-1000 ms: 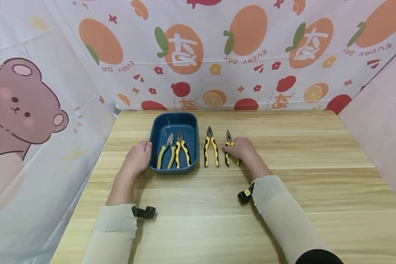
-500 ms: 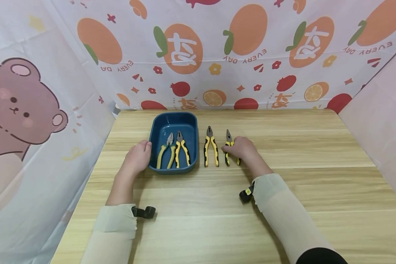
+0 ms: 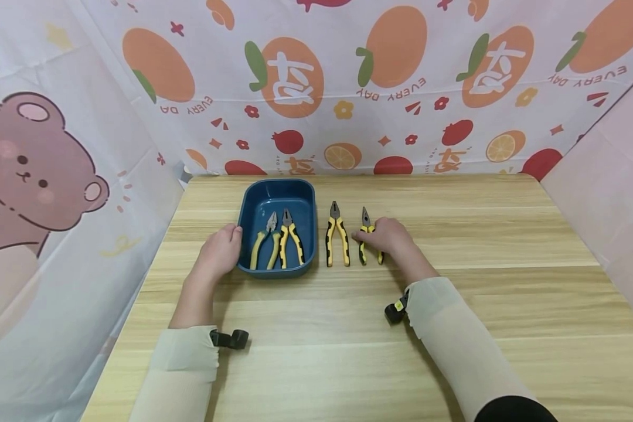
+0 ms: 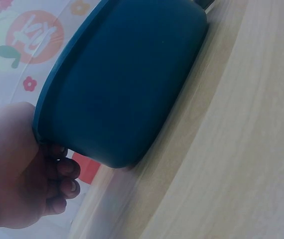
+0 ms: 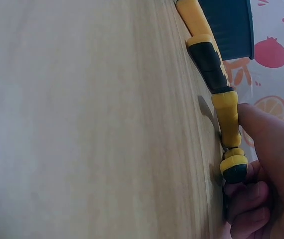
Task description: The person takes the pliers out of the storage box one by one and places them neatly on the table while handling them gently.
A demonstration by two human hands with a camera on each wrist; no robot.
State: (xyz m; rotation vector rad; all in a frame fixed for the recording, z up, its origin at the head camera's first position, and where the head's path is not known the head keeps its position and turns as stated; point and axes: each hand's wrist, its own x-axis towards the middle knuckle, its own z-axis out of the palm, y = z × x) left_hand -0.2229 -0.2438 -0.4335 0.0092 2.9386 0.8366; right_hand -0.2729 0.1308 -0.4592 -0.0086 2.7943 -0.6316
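My left hand (image 3: 220,252) grips the left rim of a blue plastic tray (image 3: 279,189); in the left wrist view its fingers curl beneath the rim. Inside the tray lie combination pliers (image 3: 256,247) with plain yellow handles and pliers (image 3: 287,219) with yellow-and-black handles. On the table, right of the tray, another yellow-and-black pair of pliers (image 3: 334,212) lies with its jaws pointing away. Beside it, my right hand (image 3: 394,237) holds long-nose pliers (image 3: 366,219), thumb against one handle (image 5: 227,117) and fingers curled by the other. Part of those handles is hidden under the hand.
All of this stands on a light wooden table (image 3: 306,351). A fruit-printed cloth (image 3: 417,129) hangs behind its back edge, and a cloth with a bear (image 3: 37,170) hangs at the left. A small black camera (image 3: 231,339) sits on the left wrist.
The right thumb and wrist have shifted very slightly. The tray, the pliers and the left hand stay where they were.
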